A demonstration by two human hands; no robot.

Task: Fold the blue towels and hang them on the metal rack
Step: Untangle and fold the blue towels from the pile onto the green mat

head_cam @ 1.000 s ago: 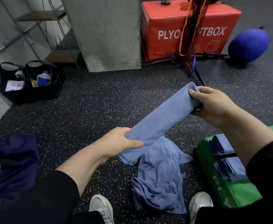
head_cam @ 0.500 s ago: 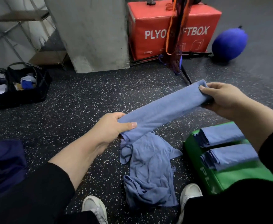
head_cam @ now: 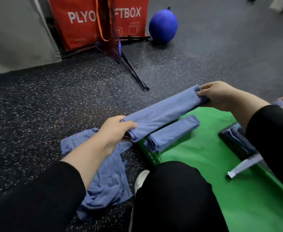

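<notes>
Right, the folded towel (head_cam: 164, 114) is stretched out between both hands, slanting up from the near left to the far right, held in the air just above the green mat's (head_cam: 204, 158) far edge. Left hand (head_cam: 115, 131) grips the lower end, thumb on top and fingers curled underneath. Right hand (head_cam: 219, 94) pinches the upper end, fingertips pressed onto the cloth's fold. Just beneath it, a second folded towel (head_cam: 172, 133) lies on the mat, running almost the same way. Down on the speckled floor (head_cam: 53, 101), beside the white shoe (head_cam: 141, 181), sits a crumpled heap of loose towels (head_cam: 107, 180). Further back, a red box (head_cam: 87, 22) and a blue ball (head_cam: 163, 25) rest near each other, with a thin black stand leg (head_cam: 134, 72) angling across the floor.
</notes>
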